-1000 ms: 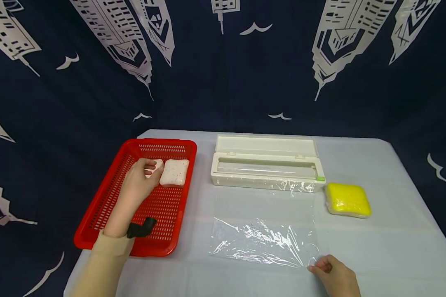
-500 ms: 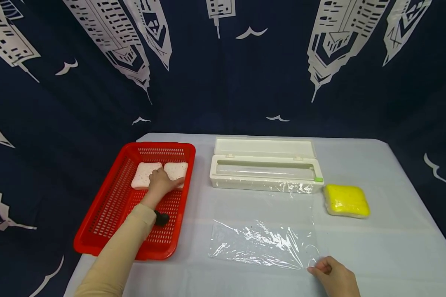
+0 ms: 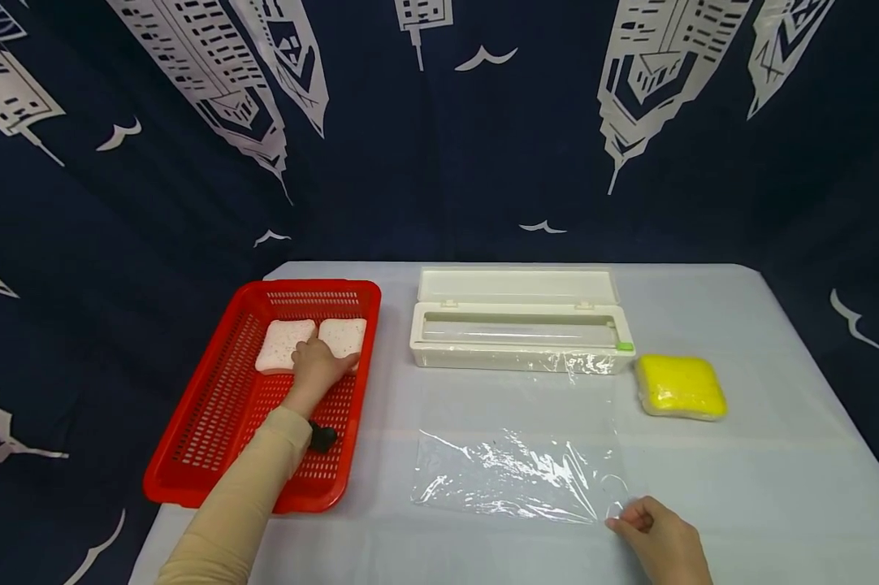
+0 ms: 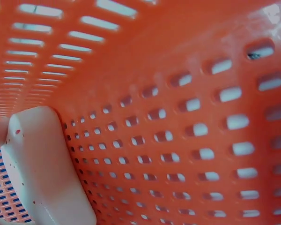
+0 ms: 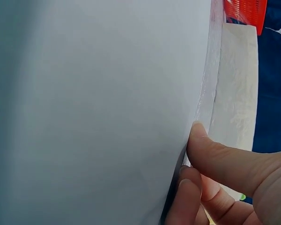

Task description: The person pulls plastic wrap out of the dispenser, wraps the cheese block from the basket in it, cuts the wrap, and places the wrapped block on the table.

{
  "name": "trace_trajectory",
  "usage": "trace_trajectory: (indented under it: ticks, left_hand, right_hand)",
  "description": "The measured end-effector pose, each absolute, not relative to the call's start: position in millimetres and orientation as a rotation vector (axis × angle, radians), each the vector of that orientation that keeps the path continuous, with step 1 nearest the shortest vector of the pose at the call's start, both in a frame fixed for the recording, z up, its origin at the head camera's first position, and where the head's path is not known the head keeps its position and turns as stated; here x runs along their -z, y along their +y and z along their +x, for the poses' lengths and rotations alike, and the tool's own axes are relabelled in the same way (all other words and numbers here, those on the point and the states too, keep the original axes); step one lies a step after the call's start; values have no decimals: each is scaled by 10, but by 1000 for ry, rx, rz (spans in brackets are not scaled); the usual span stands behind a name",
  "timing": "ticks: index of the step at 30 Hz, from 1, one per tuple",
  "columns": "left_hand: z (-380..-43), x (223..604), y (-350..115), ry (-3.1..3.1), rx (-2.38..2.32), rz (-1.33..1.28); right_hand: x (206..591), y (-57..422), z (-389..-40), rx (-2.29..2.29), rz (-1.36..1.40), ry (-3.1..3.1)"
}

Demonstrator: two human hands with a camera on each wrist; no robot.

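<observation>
My left hand [image 3: 317, 372] reaches into the red basket [image 3: 245, 406] and grips the right one of two white, red-specked square blocks [image 3: 342, 335], with fingers at its left side and thumb at its right. Beside it lies the other white block [image 3: 282, 348]. In the left wrist view the speckled block [image 4: 49, 168] stands close to the basket's perforated wall [image 4: 145, 117], a fingertip at its left edge. My right hand [image 3: 662, 543] pinches the near right corner of a sheet of cling film [image 3: 508, 479]. In the right wrist view its thumb [image 5: 220, 157] and forefinger hold the film's edge.
The film runs from a white cling film dispenser [image 3: 520, 357] with its lid raised and a green slider [image 3: 625, 346] at its right end. Right of that lies a yellow and white block [image 3: 681, 386] in shiny film. A dark patterned curtain [image 3: 439, 162] hangs behind the white table [image 3: 776, 455].
My left hand has moved from the left block to the right block in the basket, then stayed there over the last half second. My right hand keeps its hold on the film corner.
</observation>
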State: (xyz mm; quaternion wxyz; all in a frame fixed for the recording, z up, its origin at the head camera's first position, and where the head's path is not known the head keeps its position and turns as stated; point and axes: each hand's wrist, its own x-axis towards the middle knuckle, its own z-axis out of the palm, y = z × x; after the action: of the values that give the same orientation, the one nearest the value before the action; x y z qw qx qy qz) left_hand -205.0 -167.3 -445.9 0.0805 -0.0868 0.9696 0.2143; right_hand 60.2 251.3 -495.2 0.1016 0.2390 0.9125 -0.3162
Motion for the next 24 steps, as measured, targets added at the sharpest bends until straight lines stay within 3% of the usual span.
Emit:
trace_trajectory:
  ticks: [6,16,24]
  left_hand:
    - [-2009,4261,-1740,2844,-701,-332]
    - [-1836,3569,-1741,2942,-1012,-320]
    - [-1477,3206,-1370,3048,-1197,103]
  right_hand:
    - [4946,2500,600,940,694,2693]
    - [4915,2502,578,940,701,2697]
    - [4926,2488,580,937,692,2700]
